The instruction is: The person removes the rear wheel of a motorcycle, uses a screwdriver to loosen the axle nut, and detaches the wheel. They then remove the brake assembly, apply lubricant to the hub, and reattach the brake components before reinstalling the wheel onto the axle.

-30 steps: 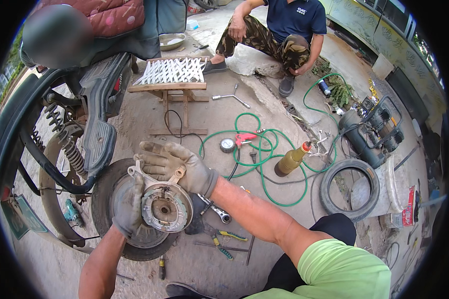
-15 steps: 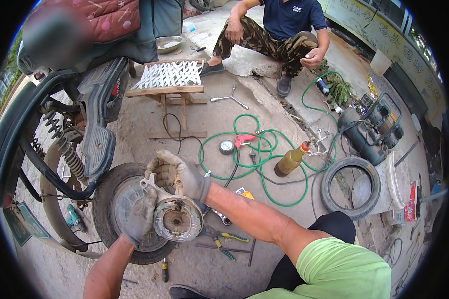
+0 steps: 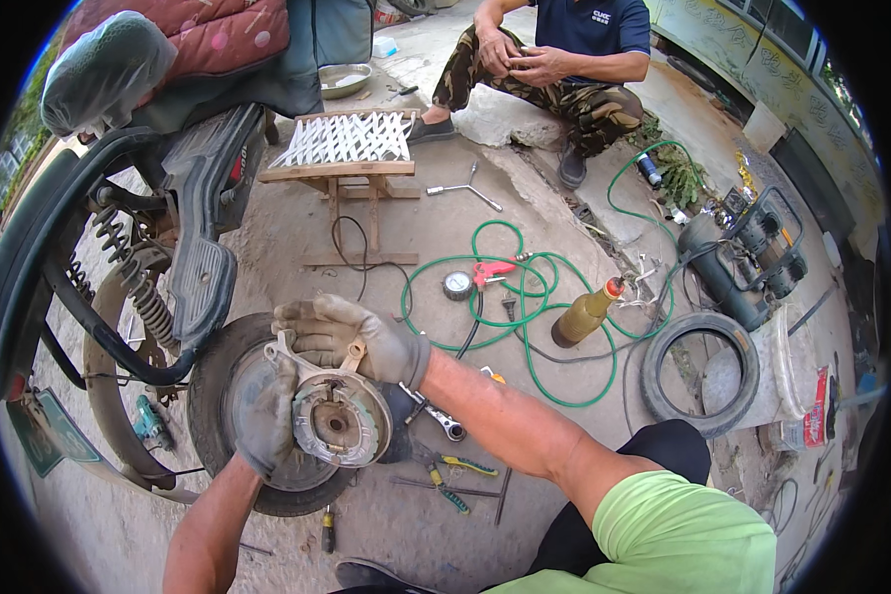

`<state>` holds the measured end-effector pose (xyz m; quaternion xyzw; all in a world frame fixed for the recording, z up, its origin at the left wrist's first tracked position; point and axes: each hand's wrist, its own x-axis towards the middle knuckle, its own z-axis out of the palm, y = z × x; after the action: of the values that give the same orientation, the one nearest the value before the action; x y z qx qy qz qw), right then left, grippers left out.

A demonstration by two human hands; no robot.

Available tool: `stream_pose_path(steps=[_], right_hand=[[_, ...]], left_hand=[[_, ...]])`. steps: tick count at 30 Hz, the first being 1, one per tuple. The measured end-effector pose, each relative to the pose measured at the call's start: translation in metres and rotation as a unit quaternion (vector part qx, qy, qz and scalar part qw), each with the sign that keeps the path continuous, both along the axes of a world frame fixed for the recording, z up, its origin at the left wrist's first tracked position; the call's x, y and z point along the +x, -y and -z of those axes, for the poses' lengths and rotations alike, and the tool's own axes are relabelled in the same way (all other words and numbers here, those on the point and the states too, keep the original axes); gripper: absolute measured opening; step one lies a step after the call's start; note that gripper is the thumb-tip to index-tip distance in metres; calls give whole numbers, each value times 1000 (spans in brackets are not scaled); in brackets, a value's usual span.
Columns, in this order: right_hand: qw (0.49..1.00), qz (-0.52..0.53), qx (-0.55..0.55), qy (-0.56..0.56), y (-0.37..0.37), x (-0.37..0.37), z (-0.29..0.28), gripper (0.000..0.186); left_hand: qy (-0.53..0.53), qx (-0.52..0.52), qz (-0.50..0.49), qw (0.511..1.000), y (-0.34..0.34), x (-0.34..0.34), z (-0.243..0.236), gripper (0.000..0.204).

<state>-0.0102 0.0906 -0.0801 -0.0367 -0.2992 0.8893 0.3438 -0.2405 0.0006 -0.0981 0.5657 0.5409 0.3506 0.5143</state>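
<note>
A round drum brake plate [image 3: 374, 447] with its brake shoes faces up over the wheel [image 3: 208, 406], which lies flat on the ground. My left hand [image 3: 269, 421], in a dirty work glove, grips the plate's left edge. Across the far side reaches my gloved right hand [image 3: 351, 335], its fingers curled by the brake lever arm [image 3: 354, 354]; its fingertips are partly hidden. Just right of the plate lies a ratchet wrench [image 3: 445, 424]. Nearer to me are pliers [image 3: 449, 490] with yellow-green handles and a screwdriver [image 3: 328, 530].
An electric scooter [image 3: 183, 257] stands at left, a green drill [image 3: 151, 424] beside it. Beyond my hands are a woven-top stool [image 3: 351, 144], a green hose [image 3: 535, 371] with a gauge [image 3: 457, 285], and a bottle [image 3: 584, 317]. A tyre [image 3: 653, 371] and compressor [image 3: 718, 272] are at right. Another person [image 3: 564, 69] squats beyond.
Both my hands have shifted slightly left with the brake plate, still gripping it. The other person has brought both hands together. The view has shifted a little.
</note>
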Motion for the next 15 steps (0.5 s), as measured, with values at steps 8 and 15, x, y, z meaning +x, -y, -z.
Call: stream_pose_path(steps=[8,15], right_hand=[[997,49,-64,9,1,2,22,60],[996,-3,-79,-43,7,-1,0,63]], left_hand=[[-263,162,124,943,13,-1,0,58],[-110,-40,20,993,10,12,-38,63]])
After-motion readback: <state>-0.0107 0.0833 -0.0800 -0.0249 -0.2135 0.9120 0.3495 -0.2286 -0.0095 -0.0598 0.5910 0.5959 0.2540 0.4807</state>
